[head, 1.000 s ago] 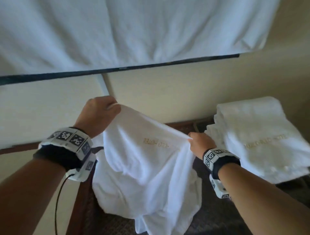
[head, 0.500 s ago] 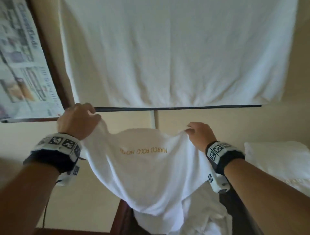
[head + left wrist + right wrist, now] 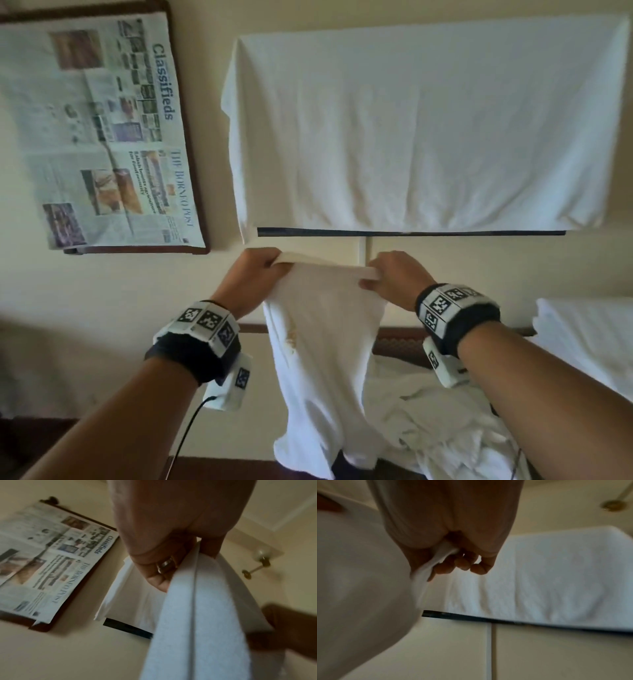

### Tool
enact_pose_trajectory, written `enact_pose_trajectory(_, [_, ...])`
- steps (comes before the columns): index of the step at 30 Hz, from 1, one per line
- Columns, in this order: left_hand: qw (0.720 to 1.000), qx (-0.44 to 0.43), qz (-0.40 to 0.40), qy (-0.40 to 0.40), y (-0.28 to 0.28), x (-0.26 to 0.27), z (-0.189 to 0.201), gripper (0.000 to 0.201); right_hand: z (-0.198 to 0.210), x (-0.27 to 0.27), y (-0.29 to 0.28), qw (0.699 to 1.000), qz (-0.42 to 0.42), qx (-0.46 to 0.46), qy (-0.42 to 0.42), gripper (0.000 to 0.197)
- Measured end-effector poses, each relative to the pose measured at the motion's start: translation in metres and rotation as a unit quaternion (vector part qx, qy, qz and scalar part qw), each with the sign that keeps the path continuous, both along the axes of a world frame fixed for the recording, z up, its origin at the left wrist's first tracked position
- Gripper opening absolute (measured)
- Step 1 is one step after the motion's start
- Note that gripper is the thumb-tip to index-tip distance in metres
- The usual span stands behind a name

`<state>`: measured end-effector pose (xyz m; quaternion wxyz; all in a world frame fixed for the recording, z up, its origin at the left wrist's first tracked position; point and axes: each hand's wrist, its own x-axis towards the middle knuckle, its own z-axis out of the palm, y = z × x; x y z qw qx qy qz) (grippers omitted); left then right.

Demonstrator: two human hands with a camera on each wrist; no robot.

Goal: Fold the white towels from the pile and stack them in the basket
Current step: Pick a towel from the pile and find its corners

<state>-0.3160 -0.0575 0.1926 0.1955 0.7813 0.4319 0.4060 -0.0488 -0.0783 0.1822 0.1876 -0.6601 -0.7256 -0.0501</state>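
Against the cream wall hang a large white cloth draped over a dark rail (image 3: 411, 137) and a framed newspaper (image 3: 99, 130). The white terry towel (image 3: 325, 359), spread wide a moment ago, is now lifted and doubled, hanging narrow above the rumpled white pile (image 3: 445, 428). The left hand (image 3: 255, 274) and right hand (image 3: 394, 277), drawn closer together, each clamp a top corner: first fold likely made.

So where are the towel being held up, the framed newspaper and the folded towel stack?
held towel (image 3: 325, 359), head view, middle of the hanging cloth
framed newspaper (image 3: 102, 137), head view, centre of the page
folded towel stack (image 3: 589, 329), head view, top of the stack
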Motion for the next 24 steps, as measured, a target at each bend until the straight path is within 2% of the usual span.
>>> enact_pose_trajectory(2, [1.0, -0.007, -0.012, -0.015, -0.009, -0.029, 0.002, 0.042, -0.017, -0.01, -0.008, 0.987, -0.008, 0.028, 0.157, 0.027])
enact_pose_trajectory(4, [1.0, -0.022, -0.009, 0.0, -0.015, -0.054, -0.003, 0.047, -0.027, -0.031, -0.019, 0.938, 0.013, 0.058, 0.342, 0.021])
enact_pose_trajectory(6, [0.999, -0.044, 0.012, 0.029, -0.016, -0.074, -0.013, 0.052, -0.028, -0.058, -0.025, 0.895, 0.015, 0.082, 0.438, 0.018])
enact_pose_trajectory(7, [0.997, -0.044, 0.019, 0.054, -0.016, -0.081, -0.02, 0.051, -0.026, -0.071, -0.028, 0.891, 0.02, 0.094, 0.444, 0.014])
enact_pose_trajectory(8, [0.996, -0.041, 0.019, 0.083, -0.018, -0.085, -0.027, 0.046, -0.021, -0.086, -0.03, 0.899, 0.032, 0.109, 0.424, 0.012])
enact_pose_trajectory(10, [0.994, -0.044, -0.011, 0.1, -0.025, -0.083, -0.039, 0.024, -0.01, -0.114, -0.034, 0.92, 0.069, 0.13, 0.364, 0.009])
enact_pose_trajectory(11, [0.995, -0.052, -0.034, 0.083, -0.03, -0.079, -0.042, 0.017, -0.004, -0.128, -0.038, 0.923, 0.089, 0.13, 0.35, 0.005])
enact_pose_trajectory(13, [0.996, -0.059, -0.062, 0.007, -0.04, -0.07, -0.042, 0.021, 0.005, -0.151, -0.046, 0.926, 0.122, 0.136, 0.33, 0.007])
enact_pose_trajectory(15, [0.995, -0.038, -0.05, -0.077, -0.043, -0.069, -0.033, 0.03, 0.008, -0.163, -0.053, 0.925, 0.138, 0.151, 0.321, 0.008])
enact_pose_trajectory(17, [0.993, -0.007, -0.045, -0.11, -0.047, -0.074, -0.019, 0.022, 0.006, -0.165, -0.06, 0.925, 0.147, 0.134, 0.324, 0.009])
enact_pose_trajectory(19, [0.993, 0.034, -0.053, -0.1, -0.058, -0.082, -0.003, 0.021, -0.006, -0.163, -0.065, 0.943, 0.137, 0.079, 0.293, 0.018])
enact_pose_trajectory(21, [0.992, 0.063, -0.059, -0.089, -0.071, -0.092, 0.01, 0.023, -0.029, -0.156, -0.063, 0.971, 0.106, 0.041, 0.209, 0.034])
enact_pose_trajectory(24, [0.987, 0.089, -0.049, -0.122, -0.084, -0.117, 0.023, 0.027, -0.074, -0.126, -0.057, 0.991, 0.008, -0.013, 0.131, 0.041])
